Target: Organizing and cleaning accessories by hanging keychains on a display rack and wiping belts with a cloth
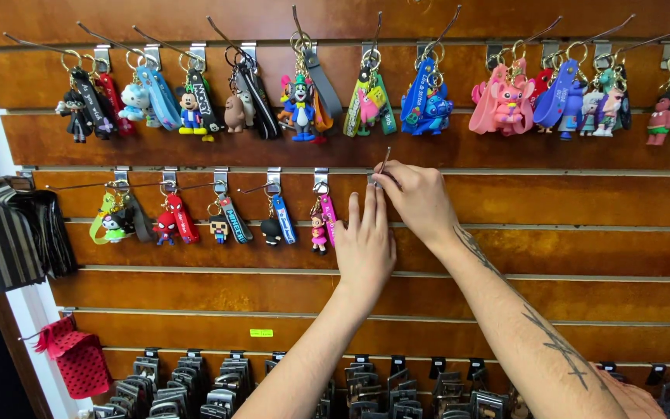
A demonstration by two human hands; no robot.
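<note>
Both hands met at the middle of the wooden slat wall (583, 202), where a bare metal hook (384, 161) stuck out of a groove in the second row. The right hand (420, 199) was curled around the hook's base, thumb and fingers pinched shut on it, seemingly to seat its plate in the slot; the prong rose toward twelve o'clock from that grip. The left hand (365, 242) lay nearly flat just at seven o'clock of the right, fingers straight and together, tips pressed on the groove beside the hook and holding nothing, likely steadying the fitting. At nine o'clock of the hands, a pink figure keychain (320, 226) hung on the neighbouring hook, so this one extended that row. Above, at twelve o'clock, the blue character keychain (426, 105) dangled from the upper row. The hook's backplate was hidden beneath the fingers, so whether it sat fully in the groove could not be told. The dark clips (226, 384) at six o'clock were cut off by the frame.
</note>
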